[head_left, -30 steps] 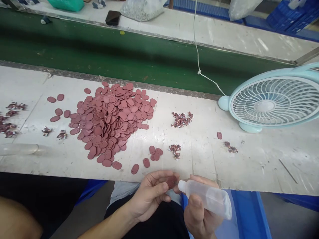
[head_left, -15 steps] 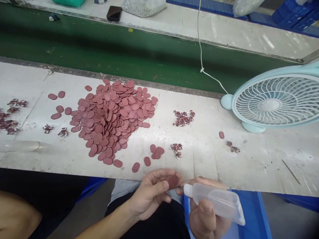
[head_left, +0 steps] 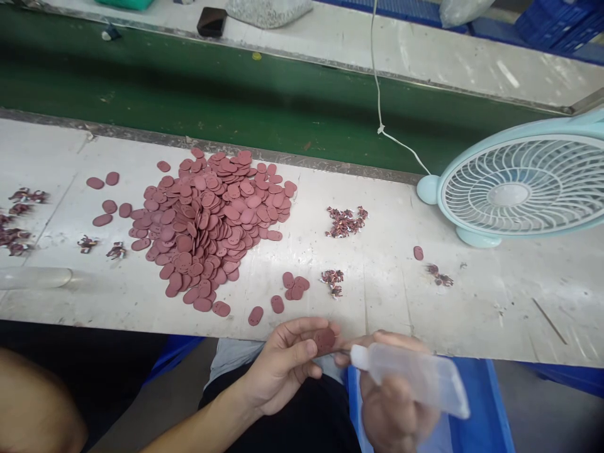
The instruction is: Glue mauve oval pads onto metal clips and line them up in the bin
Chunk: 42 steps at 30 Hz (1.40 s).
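Note:
Between the thumb and fingers of my left hand [head_left: 283, 368] is a reddish-brown oval disc [head_left: 324, 340] with small holes, held over my lap at the table's front edge. My right hand [head_left: 391, 402] grips a translucent squeeze bottle [head_left: 419, 376] with a white cap and a thin dark nozzle. The nozzle points left at the disc; whether its tip touches I cannot tell. Beyond my hands lie a few loose discs [head_left: 296, 286] and small brown-and-white figure-like pieces [head_left: 333, 281]. A large pile of the same discs [head_left: 212, 226] spreads to the left.
A pale blue fan [head_left: 514, 189] stands at the right, its white cord [head_left: 380, 94] crossing the green belt [head_left: 283, 107]. Another bottle [head_left: 35, 277] lies at the left, near a co-worker's arm [head_left: 38, 402]. A blue bin [head_left: 481, 402] sits below the table.
My right hand and the bottle have shifted slightly right, the nozzle drawing back a little from the disc. My left hand keeps its hold, with the disc slightly higher and farther left.

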Available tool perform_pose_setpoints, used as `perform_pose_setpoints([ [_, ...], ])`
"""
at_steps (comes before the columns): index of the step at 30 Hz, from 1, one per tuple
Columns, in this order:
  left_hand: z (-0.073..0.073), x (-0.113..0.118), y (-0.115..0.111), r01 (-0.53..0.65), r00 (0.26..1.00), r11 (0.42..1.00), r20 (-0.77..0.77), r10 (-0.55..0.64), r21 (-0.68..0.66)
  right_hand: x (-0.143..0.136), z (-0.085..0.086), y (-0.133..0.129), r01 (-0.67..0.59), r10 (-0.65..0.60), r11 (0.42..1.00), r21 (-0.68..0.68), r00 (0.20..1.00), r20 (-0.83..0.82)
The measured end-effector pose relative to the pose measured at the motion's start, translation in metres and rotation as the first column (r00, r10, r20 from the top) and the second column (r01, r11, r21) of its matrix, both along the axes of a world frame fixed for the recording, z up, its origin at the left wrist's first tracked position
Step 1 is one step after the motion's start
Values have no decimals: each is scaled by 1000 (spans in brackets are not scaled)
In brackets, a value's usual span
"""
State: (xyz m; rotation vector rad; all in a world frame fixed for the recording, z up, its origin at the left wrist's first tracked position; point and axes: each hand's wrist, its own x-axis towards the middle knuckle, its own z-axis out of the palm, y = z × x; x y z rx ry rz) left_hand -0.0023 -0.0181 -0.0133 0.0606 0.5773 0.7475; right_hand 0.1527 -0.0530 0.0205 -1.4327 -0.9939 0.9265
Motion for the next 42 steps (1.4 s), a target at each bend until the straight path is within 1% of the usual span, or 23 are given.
perform_pose_setpoints([
  [2, 0, -2, 0, 0, 1000, 1000, 10, 0, 13, 18, 0, 8, 74, -63, 997, 23, 949, -309],
  [3, 0, -3, 0, -1, 1000, 1000, 15, 1, 23, 31, -2, 14, 102, -82, 995, 8, 842, -533],
  [4, 0, -5, 0, -3, 1000, 999, 18, 2, 34, 47, -7, 21, 104, -88, 994, -27, 653, -752],
  [5, 0, -6, 0, -5, 1000, 999, 18, 4, 44, 64, -15, 28, 88, -74, 995, -42, 403, -912],
  [7, -1, -7, 1, -8, 1000, 998, 13, 7, 57, 101, -37, 43, -13, -12, 1000, -11, -123, -992],
  [8, -1, -8, 1, -9, 1000, 998, 10, 8, 58, 119, -49, 50, -151, 8, 987, 58, -314, -950],
  [10, -1, -9, 2, -15, 1000, 999, 5, 15, 52, 145, -70, 61, -215, 22, 970, 110, -377, -926],
  [12, -1, -11, 3, -29, 1000, 999, -6, 29, 36, 153, -79, 63, -214, 56, 967, 139, -355, -933],
  [13, -2, -12, 3, -36, 999, 999, -18, 37, 26, 151, -79, 61, -196, 73, 968, 154, -366, -928],
  [14, -2, -13, 4, -43, 999, 999, -31, 43, 16, 143, -74, 57, -180, 91, 971, 157, -326, -941],
  [15, -2, -14, 4, -49, 998, 999, -46, 49, 8, 132, -68, 51, -164, 102, 978, 129, -164, -981],
  [16, -3, -16, 5, -54, 997, 999, -60, 54, 5, 118, -60, 46, -142, 94, 986, 87, 49, -994],
  [17, -4, -17, 5, -58, 995, 998, -75, 59, 4, 103, -53, 41, -106, 64, 994, 20, 432, -899],
  [18, -4, -18, 6, -59, 994, 998, -88, 60, 7, 87, -46, 38, -32, -8, 998, -52, 775, -631],
  [20, -5, -19, 7, -58, 992, 998, -110, 60, 17, 58, -37, 39, -4, -25, 993, -114, 968, -250],
  [22, -4, -20, 8, -53, 991, 998, -123, 56, 28, 37, -36, 48, -63, 87, 980, -187, 989, 123],
  [24, -3, -19, 7, -51, 989, 998, -137, 56, 39, 26, -40, 59, -84, 211, 959, -271, 850, 482],
  [26, -1, -20, 7, -47, 986, 998, -159, 54, 45, 24, -43, 67, -79, 264, 945, -318, 759, 596],
  [30, 0, -22, 5, -39, 977, 998, -206, 50, 56, 31, -34, 61, -83, 264, 938, -336, 800, 539],
  [32, 0, -21, 5, -41, 973, 996, -224, 57, 78, 33, -20, 49, -131, 247, 941, -313, 897, 366],
  [34, 0, -19, 5, -34, 969, 994, -240, 59, 107, 32, -5, 37, -230, 257, 944, -238, 962, 88],
  [37, 1, -13, 6, -31, 963, 989, -262, 69, 148, 23, 11, 24, -330, 306, 934, -139, 937, -168],
  [42, 4, -6, 6, -35, 965, 979, -248, 85, 202, 5, 13, 20, -319, 284, 928, -193, 940, -186],
])
